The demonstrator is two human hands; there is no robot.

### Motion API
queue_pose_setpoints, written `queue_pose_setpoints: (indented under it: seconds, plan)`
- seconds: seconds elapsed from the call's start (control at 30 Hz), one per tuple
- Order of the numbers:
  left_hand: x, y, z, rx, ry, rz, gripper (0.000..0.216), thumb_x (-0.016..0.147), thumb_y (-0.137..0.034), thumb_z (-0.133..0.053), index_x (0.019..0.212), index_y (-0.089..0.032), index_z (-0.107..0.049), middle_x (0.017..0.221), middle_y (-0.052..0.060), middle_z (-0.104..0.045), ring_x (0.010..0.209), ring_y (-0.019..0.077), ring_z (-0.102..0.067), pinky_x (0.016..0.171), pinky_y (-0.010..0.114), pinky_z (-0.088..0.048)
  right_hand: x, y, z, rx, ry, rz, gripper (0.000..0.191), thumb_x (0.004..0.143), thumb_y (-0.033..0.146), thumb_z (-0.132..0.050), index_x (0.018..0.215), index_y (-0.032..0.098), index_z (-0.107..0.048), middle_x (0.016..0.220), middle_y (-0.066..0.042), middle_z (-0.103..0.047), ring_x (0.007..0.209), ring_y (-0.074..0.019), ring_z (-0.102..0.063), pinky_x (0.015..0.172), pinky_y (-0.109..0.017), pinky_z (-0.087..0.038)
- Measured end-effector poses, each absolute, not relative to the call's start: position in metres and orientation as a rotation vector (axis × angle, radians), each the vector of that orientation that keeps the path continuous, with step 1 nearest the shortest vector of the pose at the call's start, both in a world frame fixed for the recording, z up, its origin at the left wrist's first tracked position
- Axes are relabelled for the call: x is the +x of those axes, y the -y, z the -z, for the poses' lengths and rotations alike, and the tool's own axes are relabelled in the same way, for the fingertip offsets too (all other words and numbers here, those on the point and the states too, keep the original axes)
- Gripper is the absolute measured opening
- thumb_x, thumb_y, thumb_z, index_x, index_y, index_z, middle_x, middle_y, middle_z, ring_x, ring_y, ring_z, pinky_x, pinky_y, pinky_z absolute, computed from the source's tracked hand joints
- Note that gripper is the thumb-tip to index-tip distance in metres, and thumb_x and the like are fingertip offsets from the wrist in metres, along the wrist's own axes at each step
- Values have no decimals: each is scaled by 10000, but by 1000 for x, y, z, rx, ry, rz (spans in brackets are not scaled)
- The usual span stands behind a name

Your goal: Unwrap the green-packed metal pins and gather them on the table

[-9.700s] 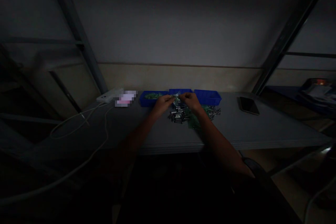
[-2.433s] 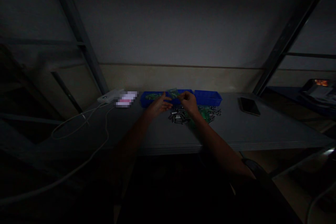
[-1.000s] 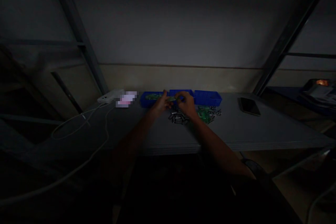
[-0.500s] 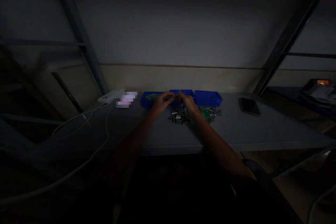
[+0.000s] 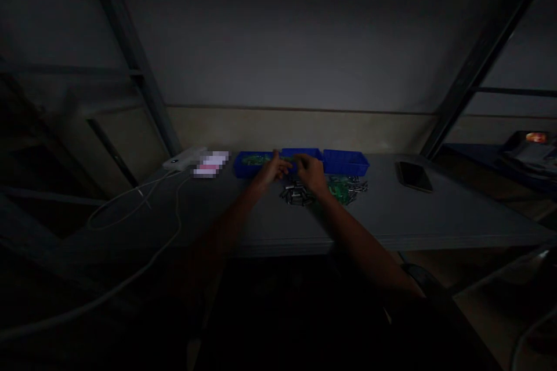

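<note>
Over the front of the middle blue bin [image 5: 314, 152], my left hand [image 5: 272, 171] has its thumb raised and its fingers curled. My right hand [image 5: 311, 173] faces it, thumb and fingers pinched together. A small greenish piece seems to lie between the fingertips, too dim to name. Small green pieces [image 5: 256, 160] fill part of the left blue bin [image 5: 244, 171], beside my left hand. Below my right hand on the table are a heap of short shiny metal cylinders [image 5: 296, 195], a pile of green pieces [image 5: 338, 190] and longer thin metal pieces [image 5: 357, 186].
The right blue bin [image 5: 346, 163] stands against the wall. A dark phone [image 5: 414, 176] lies at the right of the grey table [image 5: 270, 226]. At the left are a lit, blurred screen [image 5: 212, 164] and a white power strip [image 5: 185, 160] with cables hanging over the edge.
My left hand has turned, its thumb now pointing up and its fingers curled lower. My right hand has rotated slightly, its fingers now bent toward the left hand. The bins and piles stay put.
</note>
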State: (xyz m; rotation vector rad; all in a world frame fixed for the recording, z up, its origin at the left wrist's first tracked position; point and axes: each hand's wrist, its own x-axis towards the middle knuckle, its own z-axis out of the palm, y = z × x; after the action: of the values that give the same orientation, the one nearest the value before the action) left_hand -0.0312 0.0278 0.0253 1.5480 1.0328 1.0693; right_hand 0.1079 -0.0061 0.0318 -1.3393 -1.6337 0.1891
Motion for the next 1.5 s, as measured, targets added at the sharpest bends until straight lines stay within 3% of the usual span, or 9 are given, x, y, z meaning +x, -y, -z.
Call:
queue_pose_setpoints:
  seconds: [0.13,0.3,0.57,0.83,1.07,1.23,1.5]
  plan:
    - [-34,-29,-26,1295,-1050,-1038,449,806,-562,-455,712,-156,-621,592,13,-540,428,73,-395,435,218,-257,106,7,-30,-1268,1718,-210,353,775,99,-455,1025,189,-688,1029,-54,-702,893,-173,-649,841,-277,-469]
    - [-35,-26,-29,1476,-1084,-1212,211,768,-358,-575,706,-157,-586,586,-21,-521,464,77,-434,464,209,-300,107,5,-28,-1179,1729,-219,460,713,5,-406,1034,189,-681,1056,-31,-694,964,-158,-635,894,-272,-461]
    - [-78,-40,-41,1987,-1750,-1827,180,788,-332,-538,825,-176,-619,817,42,-622,778,174,-568,742,280,-412,107,7,-31,-1238,1725,-247,311,789,101,-462,1021,156,-661,1068,-75,-674,968,-175,-620,907,-308,-458]
    - [-106,-55,-36,1699,-2017,-1740,336,826,-394,-477,1034,-162,-604,800,54,-665,776,196,-613,730,288,-436,107,8,-32,-1271,1813,-300,204,818,241,-534,924,158,-687,987,-73,-690,920,-174,-629,868,-293,-458]
    - [-105,-55,-31,1860,-2050,-1207,332,756,-328,-582,1051,-179,-616,1006,94,-683,960,238,-609,808,320,-449,115,5,-34,-1314,1817,-341,207,832,268,-520,893,163,-687,927,-45,-704,881,-166,-637,830,-280,-466]
    - [-103,-55,-28,1894,-2066,-1204,384,751,-299,-587,1128,-225,-585,1052,74,-673,1059,259,-555,883,372,-422,122,3,-36,-1331,1795,-317,222,832,259,-507,890,148,-690,905,-53,-703,854,-167,-636,823,-277,-465]
    - [-104,-59,-19,2074,-2010,-1321,201,754,-363,-560,828,-230,-692,969,134,-654,1024,352,-509,853,511,-392,150,-3,-42,-1508,1787,-325,276,857,310,-488,971,142,-676,990,-86,-695,901,-197,-632,820,-308,-465]
